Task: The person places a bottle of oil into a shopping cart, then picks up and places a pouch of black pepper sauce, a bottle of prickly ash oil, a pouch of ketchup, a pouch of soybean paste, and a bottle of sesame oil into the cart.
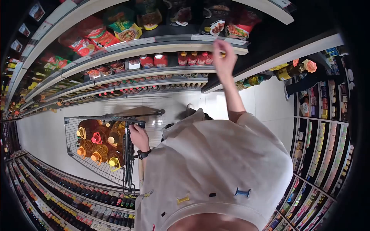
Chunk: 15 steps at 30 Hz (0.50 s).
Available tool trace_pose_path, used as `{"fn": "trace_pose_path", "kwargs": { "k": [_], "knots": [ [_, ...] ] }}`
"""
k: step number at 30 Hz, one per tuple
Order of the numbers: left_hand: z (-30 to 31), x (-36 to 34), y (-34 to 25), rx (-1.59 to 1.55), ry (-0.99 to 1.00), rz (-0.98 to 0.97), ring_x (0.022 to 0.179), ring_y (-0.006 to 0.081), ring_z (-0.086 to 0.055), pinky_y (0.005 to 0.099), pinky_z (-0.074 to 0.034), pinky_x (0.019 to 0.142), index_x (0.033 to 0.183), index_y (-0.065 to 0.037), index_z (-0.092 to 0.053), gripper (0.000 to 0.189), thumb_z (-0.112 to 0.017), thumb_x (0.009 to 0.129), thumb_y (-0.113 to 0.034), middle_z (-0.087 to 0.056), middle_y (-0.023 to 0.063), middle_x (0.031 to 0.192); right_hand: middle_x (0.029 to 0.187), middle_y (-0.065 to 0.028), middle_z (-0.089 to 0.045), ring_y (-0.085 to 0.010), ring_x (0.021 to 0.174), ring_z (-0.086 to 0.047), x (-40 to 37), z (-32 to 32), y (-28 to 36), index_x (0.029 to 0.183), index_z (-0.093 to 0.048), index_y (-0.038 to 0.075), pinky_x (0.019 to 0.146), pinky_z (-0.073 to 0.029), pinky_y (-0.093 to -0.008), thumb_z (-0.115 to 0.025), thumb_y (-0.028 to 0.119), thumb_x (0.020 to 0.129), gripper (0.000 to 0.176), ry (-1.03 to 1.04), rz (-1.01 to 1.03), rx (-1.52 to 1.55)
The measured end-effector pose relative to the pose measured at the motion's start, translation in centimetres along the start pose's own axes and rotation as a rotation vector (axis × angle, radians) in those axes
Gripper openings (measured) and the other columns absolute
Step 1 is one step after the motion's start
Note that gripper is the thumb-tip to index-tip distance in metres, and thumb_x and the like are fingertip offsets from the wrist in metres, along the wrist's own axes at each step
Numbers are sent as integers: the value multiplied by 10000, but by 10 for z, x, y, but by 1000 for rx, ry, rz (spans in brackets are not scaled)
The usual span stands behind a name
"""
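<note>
While the left hand [139, 137] is wrapped round the cart handle [127, 158], fingertips partly hidden, the right hand [224, 57] is raised at the shelf edge [162, 48], motion-blurred, fingers bent; cannot tell if it holds anything. Large capped bottles [100, 152] crowd the cart [68, 149], left of the body, the rearmost partly covered, labels unreadable. Packets [127, 32] above, some cut off by the top edge. Small red bottles [192, 59] below, mostly hidden under the shelf.

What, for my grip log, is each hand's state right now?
Left hand: closed, holding the shopping cart.
Right hand: near the shelf, blurred; open or closed cannot be told.
</note>
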State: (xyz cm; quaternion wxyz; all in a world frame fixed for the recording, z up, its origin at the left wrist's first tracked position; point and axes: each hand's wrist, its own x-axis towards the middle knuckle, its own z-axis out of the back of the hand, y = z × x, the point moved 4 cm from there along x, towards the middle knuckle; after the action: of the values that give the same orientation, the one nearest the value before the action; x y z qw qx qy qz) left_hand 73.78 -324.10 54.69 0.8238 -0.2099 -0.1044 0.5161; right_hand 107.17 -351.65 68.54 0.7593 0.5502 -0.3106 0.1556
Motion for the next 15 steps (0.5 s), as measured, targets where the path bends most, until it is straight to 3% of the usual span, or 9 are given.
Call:
{"fn": "trace_pose_path", "kwargs": {
  "k": [3, 6, 9, 12, 13, 15],
  "knots": [
    [-14, -6, -7, -98, 51, 6, 845, 496, -619, 571, -452, 718, 1041, -39, -549, 305, -432, 997, -317, -666, 266, 851, 884, -93, -710, -131, 764, -663, 46, 63, -39, 992, -691, -10, 731, -532, -277, -659, 110, 909, 149, -200, -84, -59],
    [-24, -9, -20, -103, 57, -1, 831, 496, -622, 566, -459, 703, 1060, -37, -544, 312, -429, 1000, -321, -669, 267, 858, 928, -83, -709, -89, 801, -663, 70, 75, -46, 1103, -659, -47, 735, -527, -203, -656, 100, 944, 216, -69, -148, 47],
    [-26, -15, -40, -176, 49, -70, 806, 497, -623, 560, -468, 687, 1020, -19, -575, 346, -434, 1002, -336, -673, 264, 849, 915, -124, -735, -150, 781, -714, 92, 56, -36, 1070, -680, -51, 700, -563, -257, -700, 134, 898, 253, 85, -124, 150],
    [-21, -23, -61, -38, 50, -51, 780, 481, -636, 544, -478, 671, 939, 0, -605, 391, -451, 998, -354, -676, 254, 820, 760, -113, -729, -108, 786, -705, 121, 42, -32, 997, -703, -58, 687, -550, -246, -762, 268, 853, 361, 143, -94, -239],
    [-26, -20, -60, -37, 47, -51, 780, 481, -636, 544, -478, 671, 939, 0, -605, 391, -451, 998, -354, -676, 254, 820, 760, -113, -729, -108, 786, -705, 127, 38, -38, 997, -703, -58, 687, -550, -246, -762, 268, 853, 361, 142, -94, -236],
    [-33, -16, -62, -206, 50, -142, 755, 454, -652, 523, -490, 670, 883, 8, -624, 394, -497, 982, -352, -679, 237, 781, 602, -67, -670, -89, 613, -655, 136, 24, -55, 822, -720, -51, 574, -517, -257, -752, 279, 842, 332, 241, -229, -237]
  ]
}}
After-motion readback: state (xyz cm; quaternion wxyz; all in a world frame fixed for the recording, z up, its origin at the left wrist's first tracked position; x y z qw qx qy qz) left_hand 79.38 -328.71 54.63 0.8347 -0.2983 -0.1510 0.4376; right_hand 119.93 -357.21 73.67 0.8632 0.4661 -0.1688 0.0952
